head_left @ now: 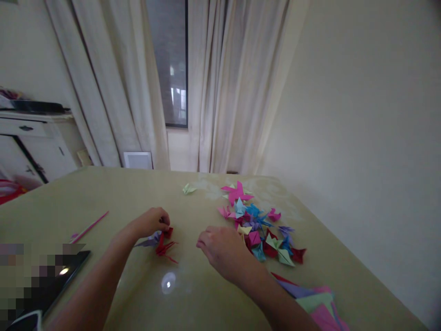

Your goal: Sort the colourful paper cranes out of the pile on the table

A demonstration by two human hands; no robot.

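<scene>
My left hand (155, 219) is pinched at a small red folded paper piece (168, 233), just above the table. Right below it lies a red origami figure (162, 248) with thin pointed legs or strips. A purple origami piece (151, 240) is partly covered by my left wrist and fingers. My right hand (220, 250) hovers to the right with its fingers curled together. Whatever those fingers hold, if anything, is hidden. Just beyond that hand spreads a pile of colourful origami figures (257, 223) in blue, pink, purple, green and dark red.
Coloured paper sheets (317, 301) lie near my right forearm. A pink-and-green stick (91, 226) and a dark tablet-like device (65, 282) are at left. A pale green origami piece (188, 189) sits toward the table's far edge. A wall borders the right side.
</scene>
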